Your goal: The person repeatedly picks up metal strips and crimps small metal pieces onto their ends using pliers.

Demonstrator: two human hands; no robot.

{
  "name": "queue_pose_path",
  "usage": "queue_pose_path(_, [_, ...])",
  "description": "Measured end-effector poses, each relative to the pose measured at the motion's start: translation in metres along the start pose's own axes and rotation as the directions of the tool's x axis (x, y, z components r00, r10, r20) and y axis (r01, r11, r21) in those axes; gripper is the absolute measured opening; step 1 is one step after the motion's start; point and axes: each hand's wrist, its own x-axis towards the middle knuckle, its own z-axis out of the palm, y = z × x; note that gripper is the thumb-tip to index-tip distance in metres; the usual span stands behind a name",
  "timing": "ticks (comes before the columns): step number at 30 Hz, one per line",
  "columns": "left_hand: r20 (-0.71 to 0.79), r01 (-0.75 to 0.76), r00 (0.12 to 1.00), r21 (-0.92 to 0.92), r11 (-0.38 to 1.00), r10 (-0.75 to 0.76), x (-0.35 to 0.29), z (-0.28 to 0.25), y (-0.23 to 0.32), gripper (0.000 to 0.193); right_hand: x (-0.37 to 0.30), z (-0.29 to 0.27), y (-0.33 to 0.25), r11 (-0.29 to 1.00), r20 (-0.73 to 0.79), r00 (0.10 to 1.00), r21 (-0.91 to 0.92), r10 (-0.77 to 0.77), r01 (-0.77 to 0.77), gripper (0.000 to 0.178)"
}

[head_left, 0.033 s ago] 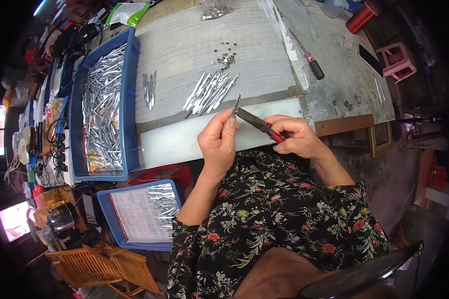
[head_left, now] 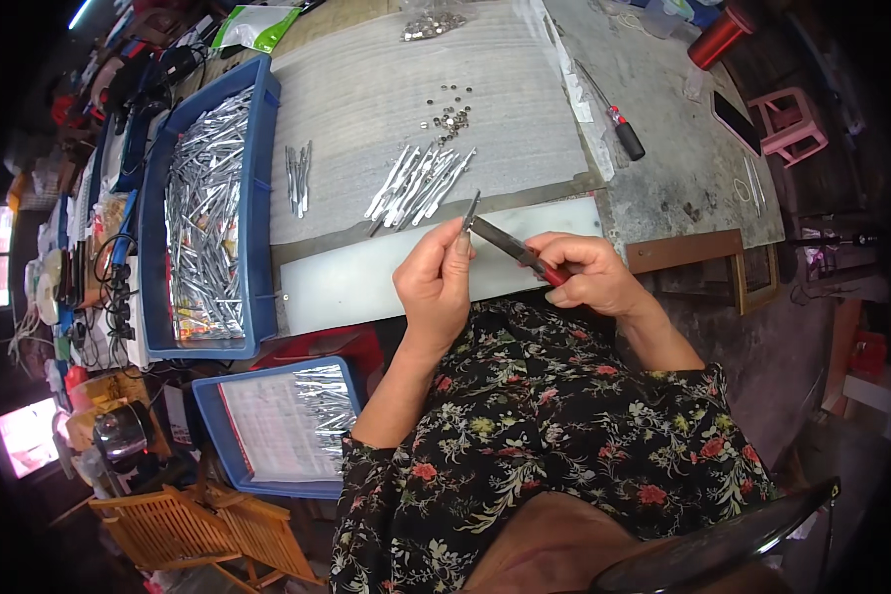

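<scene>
The grey desk [head_left: 663, 129] holds a big blue bin [head_left: 260, 198] at left. Over the desk's near edge, the right hand [head_left: 592, 274] has its grip wrapped around red-handled pliers [head_left: 503, 241]. The left hand's [head_left: 436, 274] grip pinches a thin metal piece [head_left: 474, 205] by the pliers' tips. Small round metal bits [head_left: 454, 123] lie farther away.

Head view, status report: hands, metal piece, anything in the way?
Left hand pinching thin metal piece, far end free. Right hand gripping red-handled tool, tip at the piece. No obstruction seen; loose metal strips lie beyond.
</scene>
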Motion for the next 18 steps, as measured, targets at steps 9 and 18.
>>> queue_pose_path(9, [0.033, 0.147, 0.989, -0.157, 0.977, -0.143, 0.003, -0.003, 0.004, 0.019, 0.004, 0.0, 0.0, 0.87, 0.015, 0.94, -0.373, -0.341, 0.321, 0.021])
queue_pose_path(18, [0.098, 0.224, 0.974, -0.282, 0.933, -0.204, 0.002, -0.003, 0.005, 0.021, 0.001, 0.001, 0.0, 0.778, 0.029, 0.912, -0.511, -0.409, 0.365, 0.025])
